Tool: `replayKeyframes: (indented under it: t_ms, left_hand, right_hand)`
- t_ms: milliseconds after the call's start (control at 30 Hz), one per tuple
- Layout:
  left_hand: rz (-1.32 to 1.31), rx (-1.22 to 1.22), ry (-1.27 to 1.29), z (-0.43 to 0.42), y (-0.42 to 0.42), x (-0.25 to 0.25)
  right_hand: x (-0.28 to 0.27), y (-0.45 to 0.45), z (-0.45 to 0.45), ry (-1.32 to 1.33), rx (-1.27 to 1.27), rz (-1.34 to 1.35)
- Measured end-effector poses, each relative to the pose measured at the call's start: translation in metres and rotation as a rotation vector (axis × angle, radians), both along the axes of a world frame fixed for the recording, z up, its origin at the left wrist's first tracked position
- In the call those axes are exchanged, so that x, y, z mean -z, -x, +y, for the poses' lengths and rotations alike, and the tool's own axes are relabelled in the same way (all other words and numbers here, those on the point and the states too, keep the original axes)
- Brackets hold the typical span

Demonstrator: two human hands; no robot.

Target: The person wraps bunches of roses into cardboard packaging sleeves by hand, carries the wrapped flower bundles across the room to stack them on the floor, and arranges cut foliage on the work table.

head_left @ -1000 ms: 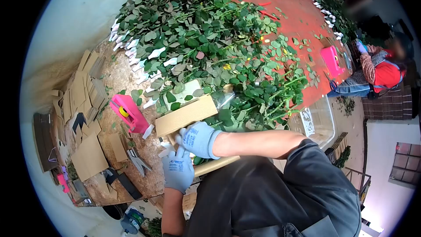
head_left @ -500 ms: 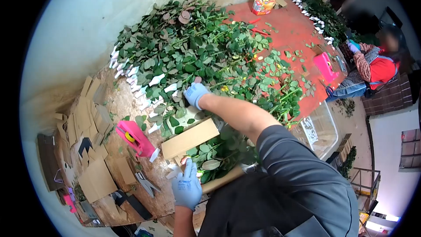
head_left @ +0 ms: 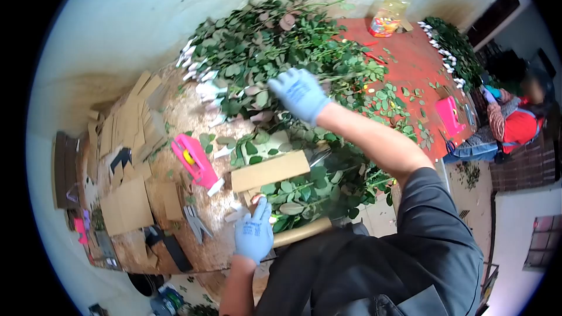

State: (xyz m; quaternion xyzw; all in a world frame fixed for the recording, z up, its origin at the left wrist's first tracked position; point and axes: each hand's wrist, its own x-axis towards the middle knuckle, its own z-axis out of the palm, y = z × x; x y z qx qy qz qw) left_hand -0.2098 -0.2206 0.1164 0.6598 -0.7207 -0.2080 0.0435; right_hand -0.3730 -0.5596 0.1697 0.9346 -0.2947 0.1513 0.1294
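My gloved left hand rests at the left end of a bundle of leafy stems, its fingers stretched out against a small reddish-white flower head. A cardboard strip lies across this bundle. My gloved right hand is over a large heap of leafy stems, palm down, with extended fingers and nothing visible in them. White-wrapped heads stick out from the heap's left side.
A pink tape dispenser and grey-handled shears are on the table. Cardboard pieces cover its left part. Beyond the red tabletop, with another pink dispenser, sits a person in a red vest.
My right hand has risen off the stems near the white heads and moved right and away from me. My left hand stays by the bundle. The view has shifted.
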Motion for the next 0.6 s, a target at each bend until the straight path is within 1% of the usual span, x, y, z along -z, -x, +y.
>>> replayKeyframes:
  t_ms: [33,100,167,200,233,267,300,367,400,433,500,600]
  left_hand:
    - [0.014,-0.01,-0.014,0.0,0.001,-0.002]
    - [0.016,-0.026,-0.068,-0.004,0.004,-0.012]
    - [-0.002,-0.014,-0.026,0.002,0.0,0.004]
    - [0.023,-0.018,-0.036,0.001,0.0,-0.005]
    - [0.02,-0.032,-0.04,0.004,-0.001,0.0]
    - [-0.029,-0.012,-0.025,0.005,-0.002,0.01]
    - [-0.077,0.013,-0.009,0.005,-0.002,0.015]
    - [-0.05,0.008,-0.053,0.004,-0.001,0.007]
    - [-0.038,-0.002,-0.057,0.005,0.0,0.005]
    - [-0.027,-0.012,-0.056,0.003,0.0,0.004]
    - [-0.021,-0.012,-0.017,0.004,0.001,0.006]
    - [-0.05,0.033,0.007,0.004,-0.003,0.008]
  right_hand:
    - [-0.013,0.012,0.01,-0.025,-0.044,-0.072]
    - [-0.04,0.039,0.05,-0.195,-0.131,-0.118]
    - [-0.036,0.065,0.086,-0.29,-0.2,-0.001]
    - [-0.03,0.076,0.105,-0.299,-0.211,0.057]
    - [-0.022,0.085,0.122,-0.298,-0.22,0.114]
    - [-0.01,0.092,0.135,-0.329,-0.195,0.223]
    - [0.006,0.097,0.142,-0.332,-0.21,0.245]
    - [0.035,0.102,0.153,-0.279,-0.145,0.304]
    - [0.044,0.101,0.159,-0.235,-0.14,0.265]
    - [0.025,0.093,0.169,-0.187,-0.157,0.241]
    - [0.036,0.088,0.181,-0.066,-0.151,0.309]
    - [0.043,0.087,0.199,-0.065,-0.052,0.46]
